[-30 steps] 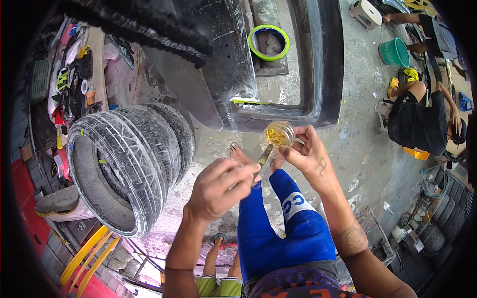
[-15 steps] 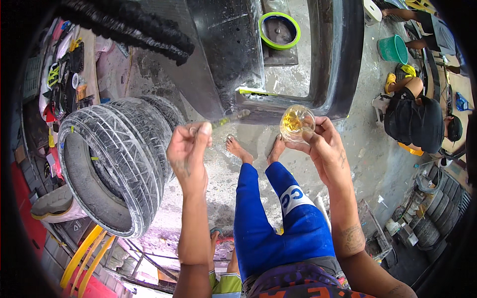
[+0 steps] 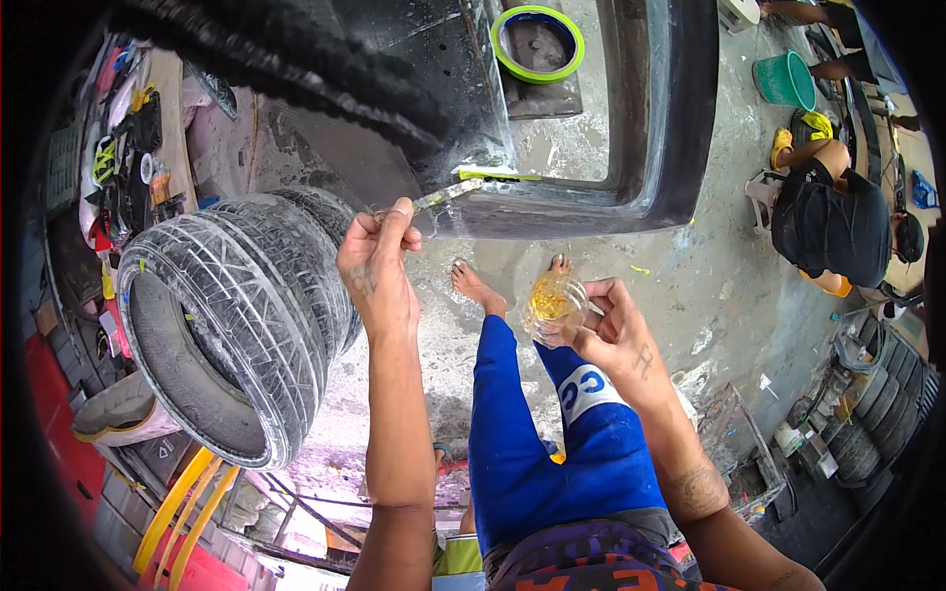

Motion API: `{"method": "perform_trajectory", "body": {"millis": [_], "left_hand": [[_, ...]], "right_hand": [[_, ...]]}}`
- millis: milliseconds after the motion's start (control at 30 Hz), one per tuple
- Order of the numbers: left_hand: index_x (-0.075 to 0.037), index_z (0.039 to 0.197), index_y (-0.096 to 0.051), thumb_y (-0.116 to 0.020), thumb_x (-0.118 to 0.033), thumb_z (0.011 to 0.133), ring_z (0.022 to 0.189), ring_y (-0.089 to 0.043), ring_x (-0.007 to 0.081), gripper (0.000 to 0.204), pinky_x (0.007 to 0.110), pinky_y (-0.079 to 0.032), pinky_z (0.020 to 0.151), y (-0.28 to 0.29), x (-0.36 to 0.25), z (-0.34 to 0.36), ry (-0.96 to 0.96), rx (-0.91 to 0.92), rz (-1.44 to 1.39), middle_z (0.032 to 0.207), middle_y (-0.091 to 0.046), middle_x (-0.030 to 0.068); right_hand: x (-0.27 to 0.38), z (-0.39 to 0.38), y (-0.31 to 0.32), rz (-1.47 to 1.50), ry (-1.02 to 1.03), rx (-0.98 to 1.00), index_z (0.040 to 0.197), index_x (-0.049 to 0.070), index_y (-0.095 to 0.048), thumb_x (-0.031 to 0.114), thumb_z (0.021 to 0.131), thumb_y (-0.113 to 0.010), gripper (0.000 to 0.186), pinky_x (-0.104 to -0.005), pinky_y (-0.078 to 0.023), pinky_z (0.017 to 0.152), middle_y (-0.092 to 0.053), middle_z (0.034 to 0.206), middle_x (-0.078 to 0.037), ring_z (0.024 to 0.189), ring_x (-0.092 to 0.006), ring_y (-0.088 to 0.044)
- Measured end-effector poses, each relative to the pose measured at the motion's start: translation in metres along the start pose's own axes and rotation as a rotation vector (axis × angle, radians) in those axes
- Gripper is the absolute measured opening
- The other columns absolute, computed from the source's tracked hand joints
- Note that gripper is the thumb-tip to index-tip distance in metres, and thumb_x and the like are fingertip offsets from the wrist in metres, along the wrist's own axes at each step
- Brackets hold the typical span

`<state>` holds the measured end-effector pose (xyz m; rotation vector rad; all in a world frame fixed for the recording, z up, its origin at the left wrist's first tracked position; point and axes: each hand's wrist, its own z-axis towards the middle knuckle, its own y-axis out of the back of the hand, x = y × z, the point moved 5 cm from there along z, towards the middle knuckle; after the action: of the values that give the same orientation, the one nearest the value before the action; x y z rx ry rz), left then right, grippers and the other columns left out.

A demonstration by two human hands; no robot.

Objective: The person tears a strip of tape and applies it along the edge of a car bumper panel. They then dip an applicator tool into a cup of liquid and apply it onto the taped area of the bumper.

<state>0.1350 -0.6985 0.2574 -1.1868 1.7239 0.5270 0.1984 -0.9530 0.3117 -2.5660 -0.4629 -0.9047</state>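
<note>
My left hand [image 3: 382, 258] pinches a thin, stained stick-like tool with a pale tip, perhaps a brush [image 3: 445, 198]. Its tip reaches over the corner of a large dark moulded panel [image 3: 552, 219]; I cannot tell whether it touches. A yellow-green strip [image 3: 507, 176] lies along that corner, close to the tip. In my right hand [image 3: 623, 340] is a small clear cup [image 3: 554, 307], tilted, with amber-yellow liquid in it. The fingers close round its side, above my knees and away from the panel.
Worn tyres [image 3: 232, 325] stand at my left. A lime-green ring [image 3: 579, 61] lies inside the panel's opening. A dark fuzzy strip [image 3: 296, 74] hangs at upper left. To the right are a person in black [image 3: 833, 231] seated low and a green bucket [image 3: 785, 81].
My left hand has moved slightly up, and the tool's tip now lies over the panel's corner. The cup in my right hand has come down and left.
</note>
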Motion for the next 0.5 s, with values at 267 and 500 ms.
{"method": "perform_trajectory", "body": {"millis": [267, 500], "left_hand": [[-0.009, 0.079, -0.058, -0.072, -0.006, 0.088, 0.065, -0.057, 0.0107, 0.016, 0.025, -0.044, 0.062, -0.004, 0.007, 0.000, 0.043, 0.001, -0.027, 0.076, -0.063, 0.0035], [-0.010, 0.080, -0.058, -0.072, -0.007, 0.088, 0.065, -0.056, 0.0110, 0.017, 0.025, -0.044, 0.064, -0.008, 0.012, -0.003, 0.066, 0.012, -0.062, 0.076, -0.063, 0.0026]], "right_hand": [[0.007, -0.001, 0.002, 0.020, -0.006, -0.008, 0.117, -0.002, -0.042, 0.001, 0.082, -0.073, 0.046, -0.0255, -0.052, 0.082, -0.062, 0.104, -0.011, 0.097, -0.0125, -0.061], [0.004, 0.000, 0.003, 0.014, -0.010, 0.012, 0.116, -0.001, -0.043, 0.000, 0.081, -0.073, 0.046, -0.0264, -0.052, 0.084, -0.059, 0.108, -0.010, 0.101, -0.0126, -0.060]]}}
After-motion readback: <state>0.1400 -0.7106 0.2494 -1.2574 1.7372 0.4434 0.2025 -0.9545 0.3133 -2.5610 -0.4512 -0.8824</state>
